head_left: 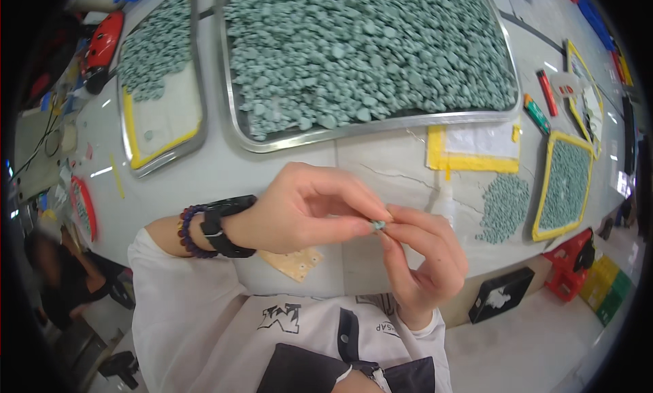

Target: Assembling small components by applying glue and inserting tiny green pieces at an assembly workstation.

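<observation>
In front of my chest, my left hand (299, 206) and my right hand (428, 253) meet fingertip to fingertip. Both are closed in a pinch on a small grey-green stone (378, 225), mostly covered by the fingers. A dark watch (228, 224) and a beaded bracelet circle my left wrist. Just beyond the hands lies a large metal tray (326, 136) heaped with similar stones. Right of my right hand, a loose patch of smaller green pieces (505, 208) is spread on the table. A white bottle with a narrow yellow tip (445, 204) is partly hidden behind my right fingers.
A narrower metal tray (163, 155), partly filled with stones, stands at the left. On the right are a yellow-edged tray (541, 228) of green pieces, a red lighter-shaped object (547, 92) and a green box (537, 114). A patterned yellow cloth (294, 262) lies under my left wrist. Another person sits far left.
</observation>
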